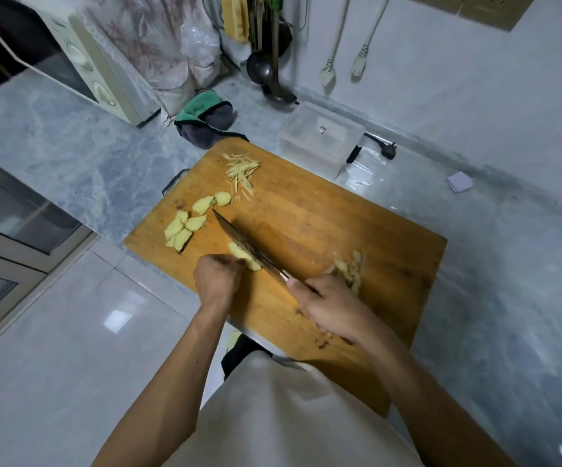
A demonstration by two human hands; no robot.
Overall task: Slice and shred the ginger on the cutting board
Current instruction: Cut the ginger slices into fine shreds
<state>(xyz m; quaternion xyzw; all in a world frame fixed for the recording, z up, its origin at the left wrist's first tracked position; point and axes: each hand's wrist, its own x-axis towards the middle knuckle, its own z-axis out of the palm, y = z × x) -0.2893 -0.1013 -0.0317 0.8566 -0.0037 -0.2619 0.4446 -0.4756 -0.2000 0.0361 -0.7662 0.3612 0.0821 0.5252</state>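
A grey marble counter carries a wooden cutting board, and a microwave stands far behind on the left. A clear plastic box sits just behind the board. The right hand grips the handle of a knife, whose blade lies slanted across the board. The left hand, fingers curled, holds a piece of ginger against the blade. Ginger slices lie on the left part of the board, thin ginger shreds near the far edge, and peels beside the right hand.
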